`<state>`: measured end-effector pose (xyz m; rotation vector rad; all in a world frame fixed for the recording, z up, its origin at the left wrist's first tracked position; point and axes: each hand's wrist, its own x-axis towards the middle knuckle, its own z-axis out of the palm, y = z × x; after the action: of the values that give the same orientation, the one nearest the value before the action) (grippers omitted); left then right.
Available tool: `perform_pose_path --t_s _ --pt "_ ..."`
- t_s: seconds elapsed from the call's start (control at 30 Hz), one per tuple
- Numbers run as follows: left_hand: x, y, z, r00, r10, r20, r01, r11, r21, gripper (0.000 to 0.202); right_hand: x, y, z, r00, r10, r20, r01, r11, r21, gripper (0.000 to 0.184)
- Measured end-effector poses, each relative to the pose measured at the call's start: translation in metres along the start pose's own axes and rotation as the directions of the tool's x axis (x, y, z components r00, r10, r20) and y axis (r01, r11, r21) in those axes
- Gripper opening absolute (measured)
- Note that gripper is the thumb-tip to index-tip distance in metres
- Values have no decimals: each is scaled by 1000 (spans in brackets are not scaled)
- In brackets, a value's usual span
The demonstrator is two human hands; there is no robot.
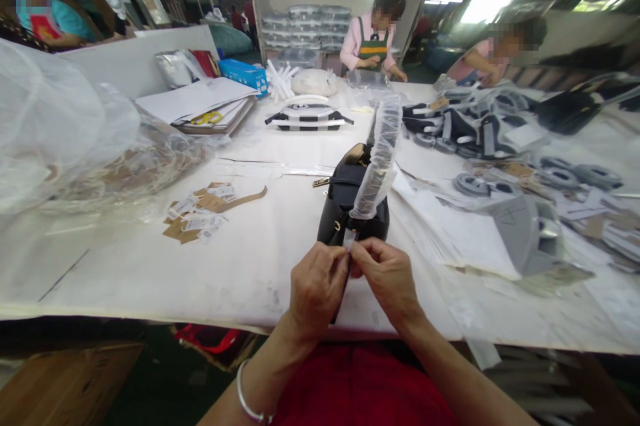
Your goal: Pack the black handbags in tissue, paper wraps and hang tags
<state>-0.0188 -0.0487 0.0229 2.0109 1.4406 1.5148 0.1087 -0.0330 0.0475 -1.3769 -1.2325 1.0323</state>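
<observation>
A black handbag [329,219] with gold fittings stands on the white table in front of me. Clear plastic film [377,176] wraps its raised handle. At the bag's near side, my left hand [317,286] is closed in a pinch at a dark strap [341,296] with a pale strip [349,238] at its top. Touching the same spot from the right, my right hand [387,279] pinches with thumb and forefinger. The fingertips meet, so the exact bit between them is hidden.
Paper tags [193,216] lie left of the bag, near a heap of clear plastic bags [100,146]. Yellow scissors [206,118] rest on stacked sheets. A wrapped bag part [309,116] lies behind. Dark wrapped parts [465,126] crowd the right; people work beyond.
</observation>
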Motion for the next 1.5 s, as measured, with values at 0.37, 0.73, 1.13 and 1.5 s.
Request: perform_pose_path --t_s 0.37,0.73,1.13,1.5 --pt "-11 7 -8 941 318 118 -338 865 371 30 2 -7 -6 975 131 179 -153 981 117 44" --pt "-40 -1 -16 994 27 109 -42 990 138 29 5 -1 -1 983 121 140 -146 971 191 41" --pt "-53 13 -52 883 414 221 -450 880 150 25 6 6 -1 979 101 174 -138 967 216 44" --pt "-3 8 -42 736 -516 439 677 586 -446 38 6 5 -10 958 120 259 -200 931 306 48"
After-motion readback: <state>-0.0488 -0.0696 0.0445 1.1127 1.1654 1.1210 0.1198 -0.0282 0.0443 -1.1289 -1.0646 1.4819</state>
